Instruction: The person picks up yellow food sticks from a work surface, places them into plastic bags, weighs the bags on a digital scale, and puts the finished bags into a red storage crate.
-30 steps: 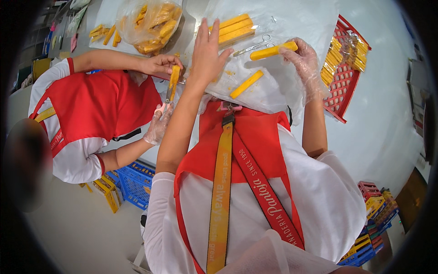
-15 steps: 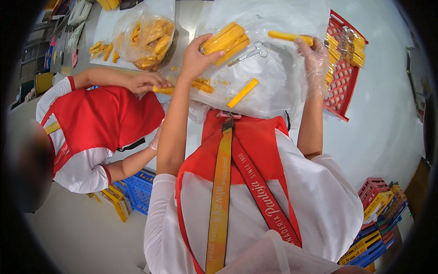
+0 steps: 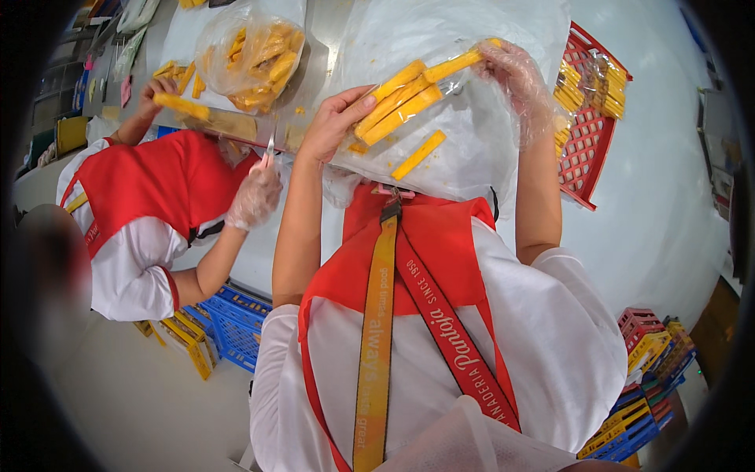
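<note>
My left hand (image 3: pixel 336 124), bare, is closed around a clear bag of yellow breadsticks (image 3: pixel 405 112), held tilted over the work table. In my right hand (image 3: pixel 515 71), which wears a clear plastic glove, is a single yellow breadstick (image 3: pixel 456 64). That stick's left end meets the upper right end of the bagged bunch. One loose breadstick (image 3: pixel 418 155) lies on the plastic-covered table (image 3: pixel 480 149) below the bunch. The scissors seen earlier are mostly hidden behind the bag.
Right of the work surface, a red crate (image 3: pixel 586 153) holds bagged sticks. A large clear bag of sticks (image 3: pixel 263 67) stands at the upper left. At my left, a co-worker's gloved hand (image 3: pixel 257 193) holds a knife (image 3: pixel 270 148); their other hand (image 3: pixel 149 98) holds a stick.
My right hand has brought its breadstick left against the bunch. The bagged bunch has shifted slightly right and down. The co-worker has moved a stick left, and a knife now shows in their gloved hand.
</note>
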